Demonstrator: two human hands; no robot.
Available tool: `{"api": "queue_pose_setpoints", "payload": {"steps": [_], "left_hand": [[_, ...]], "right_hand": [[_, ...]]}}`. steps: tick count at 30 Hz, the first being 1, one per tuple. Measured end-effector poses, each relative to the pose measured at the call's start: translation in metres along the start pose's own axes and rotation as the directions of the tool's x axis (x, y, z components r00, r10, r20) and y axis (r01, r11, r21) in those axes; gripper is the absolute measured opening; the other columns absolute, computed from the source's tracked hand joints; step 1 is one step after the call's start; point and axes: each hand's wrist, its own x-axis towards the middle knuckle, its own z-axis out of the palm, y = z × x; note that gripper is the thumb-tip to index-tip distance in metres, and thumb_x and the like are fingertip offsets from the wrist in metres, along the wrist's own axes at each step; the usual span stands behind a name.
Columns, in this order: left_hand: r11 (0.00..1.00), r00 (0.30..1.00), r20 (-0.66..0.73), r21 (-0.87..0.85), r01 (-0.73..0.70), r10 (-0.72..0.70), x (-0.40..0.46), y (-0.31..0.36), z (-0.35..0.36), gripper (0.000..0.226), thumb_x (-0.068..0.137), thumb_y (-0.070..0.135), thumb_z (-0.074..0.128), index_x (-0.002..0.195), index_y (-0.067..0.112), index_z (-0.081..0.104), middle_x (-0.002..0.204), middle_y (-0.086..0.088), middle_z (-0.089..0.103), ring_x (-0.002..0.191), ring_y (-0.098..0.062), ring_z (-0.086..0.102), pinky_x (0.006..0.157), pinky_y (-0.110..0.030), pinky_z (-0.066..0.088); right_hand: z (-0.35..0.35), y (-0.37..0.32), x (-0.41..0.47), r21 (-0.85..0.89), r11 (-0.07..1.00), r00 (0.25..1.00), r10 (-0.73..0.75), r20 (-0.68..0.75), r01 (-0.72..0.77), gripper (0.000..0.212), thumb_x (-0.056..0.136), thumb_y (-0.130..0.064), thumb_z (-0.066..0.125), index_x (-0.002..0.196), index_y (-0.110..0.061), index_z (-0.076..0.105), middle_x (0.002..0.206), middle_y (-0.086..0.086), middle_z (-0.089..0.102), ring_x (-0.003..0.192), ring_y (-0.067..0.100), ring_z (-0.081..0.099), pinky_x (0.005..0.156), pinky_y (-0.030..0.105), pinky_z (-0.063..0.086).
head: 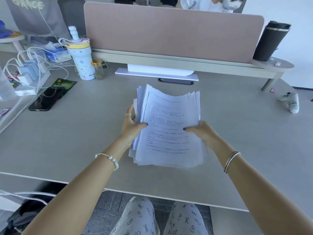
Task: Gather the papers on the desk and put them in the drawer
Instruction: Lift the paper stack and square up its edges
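A loose stack of white printed papers (167,126) sits gathered at the middle of the grey desk (76,133), its sheets slightly fanned at the far end. My left hand (131,126) grips the stack's left edge, thumb on top. My right hand (201,132) grips the right edge the same way. The stack looks lifted a little off the desk between both hands. No drawer is in view.
A black phone (44,99) and a green packet (63,85) lie at the left, by chargers and white cables (30,68). A patterned bottle (81,60) and small jar (98,70) stand behind. A pink divider (172,33) and white stand (156,73) close the back; a black roll (269,41) and white sock (290,102) are right.
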Motion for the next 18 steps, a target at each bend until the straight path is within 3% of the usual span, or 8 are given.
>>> {"api": "queue_pose_setpoints", "payload": {"steps": [3, 6, 8, 9, 11, 13, 16, 18], "left_hand": [[0.998, 0.996, -0.090, -0.066, -0.021, 0.015, -0.007, 0.007, -0.001, 0.092, 0.077, -0.002, 0.068, 0.147, 0.024, 0.015, 0.118, -0.001, 0.058, 0.084, -0.004, 0.059, 0.052, -0.004, 0.044], [0.997, 0.996, -0.072, -0.061, 0.054, -0.058, -0.012, 0.012, -0.003, 0.087, 0.076, 0.010, 0.074, 0.145, 0.014, 0.020, 0.126, 0.002, 0.050, 0.104, -0.012, 0.051, 0.077, -0.014, 0.040], [0.986, 0.986, -0.004, 0.021, 0.168, -0.168, -0.014, 0.015, -0.004, 0.050, 0.076, 0.023, 0.075, 0.114, 0.012, 0.044, 0.102, 0.008, 0.053, 0.097, -0.011, 0.050, 0.071, -0.018, 0.037], [0.975, 0.976, 0.024, 0.052, 0.216, -0.218, -0.016, 0.015, -0.005, 0.045, 0.075, 0.030, 0.075, 0.104, 0.013, 0.046, 0.091, 0.007, 0.050, 0.091, -0.012, 0.050, 0.068, -0.021, 0.038], [0.966, 0.965, 0.080, 0.092, 0.242, -0.249, -0.014, 0.011, -0.008, 0.064, 0.069, 0.036, 0.079, 0.117, 0.011, 0.044, 0.109, 0.005, 0.055, 0.101, -0.017, 0.053, 0.081, -0.029, 0.044], [0.978, 0.973, 0.126, 0.097, 0.182, -0.194, -0.010, 0.010, -0.006, 0.093, 0.065, 0.028, 0.082, 0.140, 0.018, 0.027, 0.138, 0.001, 0.046, 0.120, -0.022, 0.049, 0.099, -0.039, 0.043], [0.989, 0.986, 0.144, 0.133, 0.071, -0.090, -0.013, 0.015, 0.001, 0.095, 0.080, 0.004, 0.067, 0.147, 0.027, 0.005, 0.149, 0.003, 0.025, 0.135, -0.022, 0.031, 0.107, -0.035, 0.029], [0.997, 0.992, 0.127, 0.083, 0.010, -0.020, -0.014, 0.016, 0.003, 0.090, 0.083, 0.000, 0.061, 0.147, 0.030, 0.005, 0.154, 0.000, 0.021, 0.139, -0.024, 0.027, 0.111, -0.036, 0.025]], "right_hand": [[0.003, 0.000, -0.001, -0.053, 0.999, 1.000, -0.012, 0.002, 0.012, 0.054, 0.062, -0.027, 0.075, 0.112, -0.013, 0.059, 0.118, 0.012, 0.061, 0.097, 0.030, 0.062, 0.070, 0.035, 0.052], [0.006, -0.001, -0.001, -0.106, 0.993, 0.999, -0.047, -0.001, 0.047, 0.061, 0.059, -0.031, 0.073, 0.116, -0.019, 0.055, 0.116, 0.007, 0.061, 0.105, 0.029, 0.057, 0.080, 0.037, 0.051], [0.008, -0.003, -0.002, -0.072, 0.995, 0.998, -0.066, 0.015, 0.067, 0.055, 0.068, -0.019, 0.074, 0.118, -0.015, 0.051, 0.113, 0.007, 0.062, 0.102, 0.028, 0.058, 0.083, 0.037, 0.048], [0.009, -0.005, -0.003, -0.061, 0.995, 0.996, -0.078, 0.032, 0.080, 0.057, 0.069, -0.017, 0.074, 0.120, -0.014, 0.050, 0.113, 0.007, 0.062, 0.102, 0.027, 0.059, 0.083, 0.037, 0.049], [0.011, -0.004, -0.002, -0.039, 0.995, 0.994, -0.090, 0.057, 0.093, 0.062, 0.068, -0.015, 0.075, 0.124, -0.014, 0.049, 0.116, 0.007, 0.062, 0.103, 0.027, 0.058, 0.083, 0.036, 0.049], [0.014, -0.002, -0.002, 0.001, 0.996, 0.993, -0.089, 0.074, 0.089, 0.064, 0.068, -0.010, 0.076, 0.125, -0.014, 0.047, 0.117, 0.005, 0.061, 0.104, 0.025, 0.056, 0.081, 0.034, 0.046], [0.017, 0.004, -0.001, 0.028, 0.995, 0.995, -0.098, 0.035, 0.097, 0.063, 0.060, -0.014, 0.077, 0.118, -0.015, 0.052, 0.111, 0.006, 0.064, 0.099, 0.025, 0.060, 0.073, 0.032, 0.048], [0.014, 0.006, -0.005, 0.072, 0.988, 0.991, -0.133, -0.023, 0.134, 0.043, 0.064, -0.010, 0.076, 0.102, -0.016, 0.057, 0.099, 0.006, 0.065, 0.091, 0.026, 0.061, 0.071, 0.033, 0.050]]}}
